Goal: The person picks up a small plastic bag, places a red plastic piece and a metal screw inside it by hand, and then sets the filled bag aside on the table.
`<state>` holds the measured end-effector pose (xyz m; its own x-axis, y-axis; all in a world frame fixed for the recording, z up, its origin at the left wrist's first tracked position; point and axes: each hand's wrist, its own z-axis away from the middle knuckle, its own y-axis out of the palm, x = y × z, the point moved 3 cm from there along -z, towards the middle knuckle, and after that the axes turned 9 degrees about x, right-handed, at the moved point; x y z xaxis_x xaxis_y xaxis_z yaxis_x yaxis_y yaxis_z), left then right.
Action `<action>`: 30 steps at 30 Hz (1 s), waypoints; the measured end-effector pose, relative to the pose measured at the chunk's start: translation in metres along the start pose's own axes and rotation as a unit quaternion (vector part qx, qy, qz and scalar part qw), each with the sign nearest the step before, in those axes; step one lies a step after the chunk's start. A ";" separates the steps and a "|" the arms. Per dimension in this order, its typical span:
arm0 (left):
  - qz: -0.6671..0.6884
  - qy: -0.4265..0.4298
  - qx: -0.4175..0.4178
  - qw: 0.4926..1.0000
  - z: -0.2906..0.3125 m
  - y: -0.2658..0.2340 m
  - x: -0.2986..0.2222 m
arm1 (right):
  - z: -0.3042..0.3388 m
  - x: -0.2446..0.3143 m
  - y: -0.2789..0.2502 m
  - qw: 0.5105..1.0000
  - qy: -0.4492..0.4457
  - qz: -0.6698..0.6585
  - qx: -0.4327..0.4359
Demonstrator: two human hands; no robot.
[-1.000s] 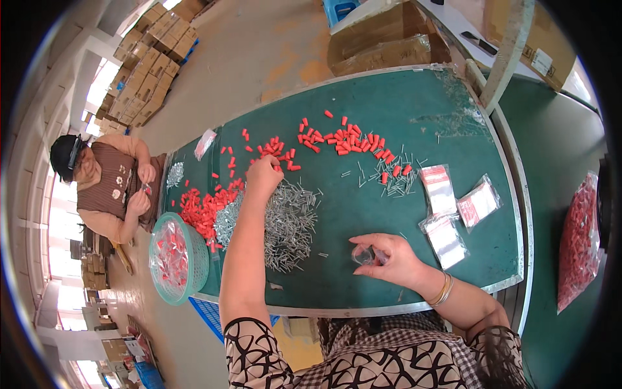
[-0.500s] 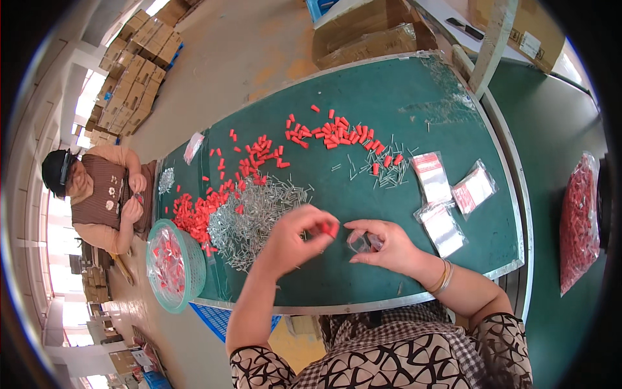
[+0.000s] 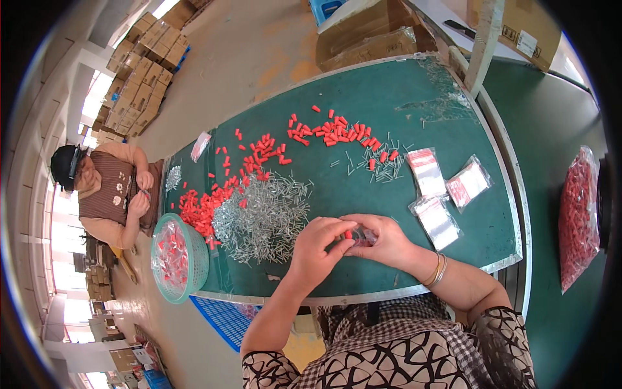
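Note:
Over the near part of the green table, my two hands meet. My left hand (image 3: 321, 245) pinches a small red plastic cap (image 3: 348, 234) at the mouth of a small clear plastic bag (image 3: 365, 238). That bag sits in the curled fingers of my right hand (image 3: 391, 241); its contents are mostly hidden. Left of my hands lies a heap of silver screws (image 3: 265, 217), with a pile of red caps (image 3: 197, 211) beyond it. Farther off are more red caps (image 3: 340, 131) and a small scatter of screws (image 3: 387, 167).
Stacks of flat clear bags (image 3: 437, 222) lie right of my hands. A green basket (image 3: 199, 262) of filled bags stands at the table's left edge. Another person (image 3: 113, 185) works at the far left. A large bag of red caps (image 3: 578, 223) lies on the right-hand surface.
My left hand has moved right with the red cap, up to the bag's mouth. My right hand has stayed nearly in place, holding the bag.

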<state>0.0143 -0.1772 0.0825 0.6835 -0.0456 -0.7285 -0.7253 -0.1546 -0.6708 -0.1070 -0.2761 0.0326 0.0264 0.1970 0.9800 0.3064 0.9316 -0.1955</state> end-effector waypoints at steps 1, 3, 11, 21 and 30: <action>-0.001 0.000 0.000 1.000 0.000 0.002 -0.002 | 0.001 0.001 -0.001 1.000 -0.008 0.013 -0.007; -0.029 0.013 -0.028 0.999 0.001 0.004 -0.005 | 0.002 0.000 -0.001 0.999 -0.016 0.026 -0.016; -0.086 -0.017 -0.112 0.990 0.008 0.031 -0.012 | 0.007 -0.009 -0.001 0.973 -0.110 0.149 -0.136; 0.008 -0.123 -0.074 0.990 0.018 0.012 0.001 | 0.007 -0.007 -0.007 0.988 -0.117 0.020 -0.096; 0.012 -0.130 -0.080 0.988 0.019 0.017 0.005 | 0.007 -0.012 0.001 0.992 -0.038 -0.106 -0.063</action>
<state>0.0039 -0.1616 0.0645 0.6067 0.2009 -0.7691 -0.7049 -0.3112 -0.6373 -0.1139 -0.2751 0.0208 -0.1222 0.0277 0.9921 0.4140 0.9099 0.0256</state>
